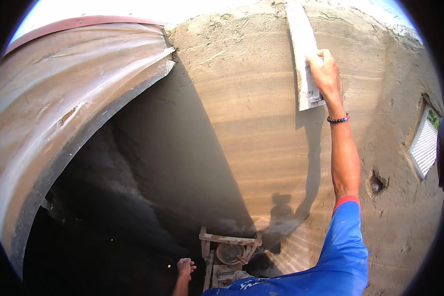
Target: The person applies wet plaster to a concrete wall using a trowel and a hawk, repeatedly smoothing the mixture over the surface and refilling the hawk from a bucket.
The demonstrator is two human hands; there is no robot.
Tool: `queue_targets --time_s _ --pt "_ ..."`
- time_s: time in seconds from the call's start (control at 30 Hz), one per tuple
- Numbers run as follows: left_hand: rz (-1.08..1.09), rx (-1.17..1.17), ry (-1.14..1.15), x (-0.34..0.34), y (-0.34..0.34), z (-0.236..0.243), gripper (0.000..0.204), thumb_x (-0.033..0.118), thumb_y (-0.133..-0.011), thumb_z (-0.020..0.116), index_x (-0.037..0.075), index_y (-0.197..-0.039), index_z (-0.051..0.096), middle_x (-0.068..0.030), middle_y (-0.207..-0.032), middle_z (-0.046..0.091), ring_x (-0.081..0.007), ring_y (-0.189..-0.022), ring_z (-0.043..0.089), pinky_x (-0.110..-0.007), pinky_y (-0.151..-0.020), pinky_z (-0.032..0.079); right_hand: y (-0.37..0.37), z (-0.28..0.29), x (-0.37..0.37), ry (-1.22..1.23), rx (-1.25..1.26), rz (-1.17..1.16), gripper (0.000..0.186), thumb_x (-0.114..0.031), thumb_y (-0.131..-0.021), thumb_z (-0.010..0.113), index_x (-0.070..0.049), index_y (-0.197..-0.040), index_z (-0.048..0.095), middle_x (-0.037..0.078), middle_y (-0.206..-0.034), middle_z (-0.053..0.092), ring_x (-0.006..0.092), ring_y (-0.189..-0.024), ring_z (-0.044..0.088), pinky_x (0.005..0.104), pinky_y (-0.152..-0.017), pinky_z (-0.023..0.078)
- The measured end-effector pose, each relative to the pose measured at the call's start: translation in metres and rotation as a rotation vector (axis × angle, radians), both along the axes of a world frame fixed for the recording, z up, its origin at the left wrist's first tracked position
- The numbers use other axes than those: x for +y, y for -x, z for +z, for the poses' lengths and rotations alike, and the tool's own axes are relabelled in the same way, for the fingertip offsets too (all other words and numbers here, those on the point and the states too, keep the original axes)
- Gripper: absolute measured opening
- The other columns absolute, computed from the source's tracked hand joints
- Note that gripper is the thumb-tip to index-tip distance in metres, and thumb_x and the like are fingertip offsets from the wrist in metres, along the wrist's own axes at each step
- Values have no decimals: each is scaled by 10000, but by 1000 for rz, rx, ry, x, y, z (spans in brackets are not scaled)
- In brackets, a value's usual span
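My right hand (323, 74) grips a long, pale, mortar-smeared straightedge board (302, 32), held upright against the upper part of the plastered wall (246, 123). A dark beaded bracelet circles that wrist, and the arm's shadow falls on the wall below. My left hand (185, 268) is low at the bottom, fingers curled, beside a wooden scaffold frame (232, 239); whether it holds anything I cannot make out. A round bowl (230, 253) sits inside that frame, with a handle-like piece across it.
A curved, wrinkled brown sheet roof (69, 84) overhangs a dark shaded space at the left. On the right, the wall has a small round hole (376, 183) and a square opening (424, 138) showing corrugated sheet beyond. The scaffold frame occupies the lower middle.
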State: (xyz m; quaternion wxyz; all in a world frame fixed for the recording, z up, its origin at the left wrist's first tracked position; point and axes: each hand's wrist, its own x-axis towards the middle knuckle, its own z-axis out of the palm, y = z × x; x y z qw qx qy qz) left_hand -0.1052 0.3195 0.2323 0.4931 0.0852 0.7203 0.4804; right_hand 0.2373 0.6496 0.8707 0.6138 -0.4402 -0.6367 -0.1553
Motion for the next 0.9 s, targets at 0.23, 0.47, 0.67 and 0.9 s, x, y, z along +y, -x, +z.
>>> queue_targets --time_s 0.23,0.47,0.67,0.9 --pt "41 3 15 2 10 -8 166 200 -926 546 57 -1007 572 -51 -802 633 -135 -539 610 -256 -442 446 101 7 16 30 -308 44 324 -310 -799 602 -28 -958 602 248 -870 665 413 -849 656 474 -739 513" --pt "-4 7 -121 33 -10 2 188 215 -934 545 50 -1018 576 -54 -827 638 -125 -554 607 -252 -508 457 145 -236 20 256 -955 121 241 -140 -848 567 -2 -1021 471 173 -599 609 347 -581 644 449 -495 502" --pt "30 -31 21 -10 -7 -13 183 208 -945 520 52 -1029 564 -52 -810 630 -128 -545 602 -246 -465 448 75 -196 -15 370 -1002 216 315 -240 -811 652 -9 -976 516 238 -643 608 418 -661 638 508 -602 510" --pt "-92 -12 129 3 -10 -19 174 214 -951 514 60 -1013 564 -51 -807 627 -121 -541 596 -241 -464 453 -72 66 10 -203 -447 -87 315 -291 -805 660 -5 -927 613 177 -876 662 284 -793 632 393 -683 495"
